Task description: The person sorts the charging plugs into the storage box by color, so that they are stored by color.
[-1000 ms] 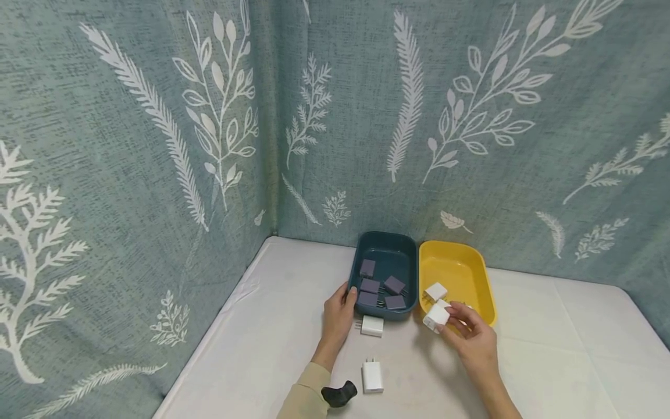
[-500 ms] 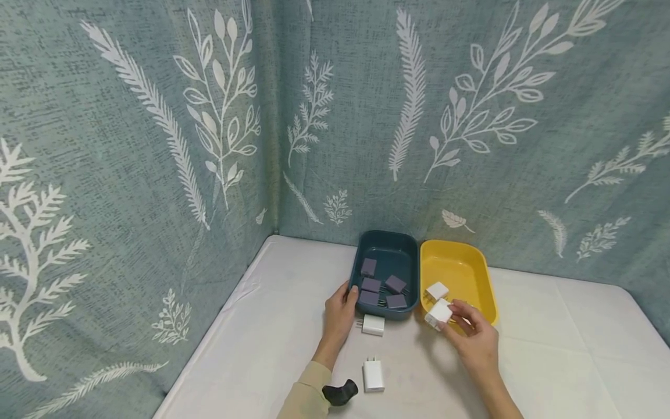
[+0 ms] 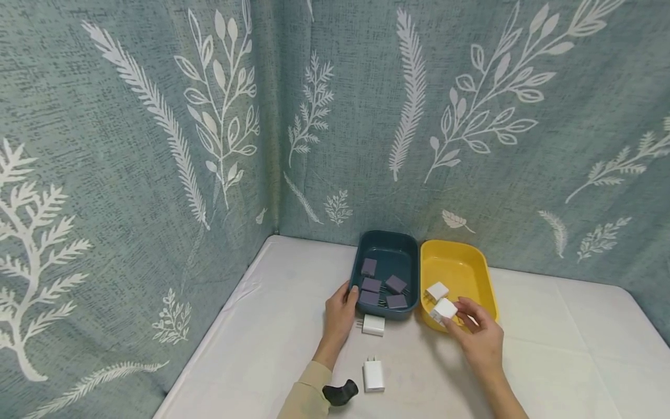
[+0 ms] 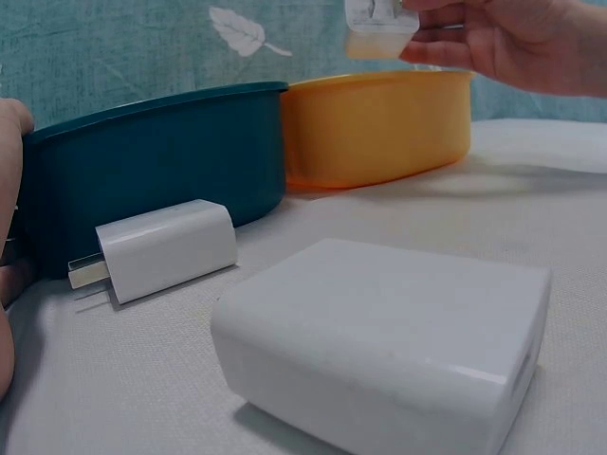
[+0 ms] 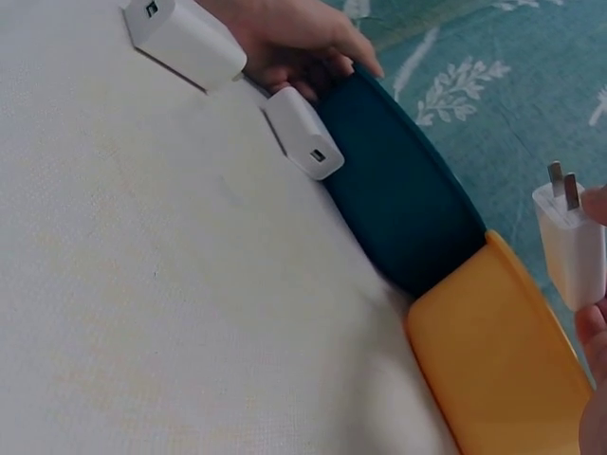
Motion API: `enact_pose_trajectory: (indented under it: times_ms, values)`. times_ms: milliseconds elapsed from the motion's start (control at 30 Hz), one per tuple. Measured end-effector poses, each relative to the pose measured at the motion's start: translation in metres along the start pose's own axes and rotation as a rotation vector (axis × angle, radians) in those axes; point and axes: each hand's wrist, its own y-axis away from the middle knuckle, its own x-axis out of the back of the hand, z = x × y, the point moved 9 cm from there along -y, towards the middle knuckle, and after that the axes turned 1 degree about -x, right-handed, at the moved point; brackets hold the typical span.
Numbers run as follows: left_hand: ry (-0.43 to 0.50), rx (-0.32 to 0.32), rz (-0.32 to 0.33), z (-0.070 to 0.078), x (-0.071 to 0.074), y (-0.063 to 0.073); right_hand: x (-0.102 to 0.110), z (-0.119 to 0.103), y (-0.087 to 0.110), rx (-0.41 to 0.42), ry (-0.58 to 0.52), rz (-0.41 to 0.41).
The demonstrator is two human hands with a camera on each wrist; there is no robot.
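Note:
My right hand (image 3: 481, 340) pinches a white charger plug (image 3: 444, 311) between thumb and fingers over the front edge of the yellow bin (image 3: 463, 270). Its two metal prongs (image 5: 563, 186) point up in the right wrist view. Another white plug (image 3: 437, 290) lies inside that bin. At the left, my left hand (image 3: 340, 317) grips the side of the dark blue bin (image 3: 395, 263), thumb at its rim. Several purple plugs (image 3: 396, 284) lie in the blue bin.
One white plug (image 3: 374, 325) lies on its side against the front of the blue bin. Nearer to me, a second white plug (image 3: 373, 376) rests on the white tablecloth (image 3: 293, 291). A patterned curtain (image 3: 356, 116) stands behind the bins, which touch side by side.
My right hand, with the white plug, has moved slightly right and farther over the yellow bin's front edge. My left hand stays on the blue bin.

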Motion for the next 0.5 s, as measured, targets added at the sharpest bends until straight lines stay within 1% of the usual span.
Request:
enact_pose_trajectory:
  times_ms: [200,367,500]
  values:
    - [-0.006,-0.005,-0.007,-0.0001,0.0008,0.0,0.0004,0.0013,-0.0031,0.0,-0.024,0.007]
    - [0.011,-0.002,-0.009,0.0009,0.0012,0.0003,-0.0003,-0.0004,-0.0058,0.021,-0.033,0.008]
    - [0.024,0.003,-0.013,0.0017,0.0006,0.0003,-0.0003,-0.0012,-0.008,0.021,-0.043,0.015]
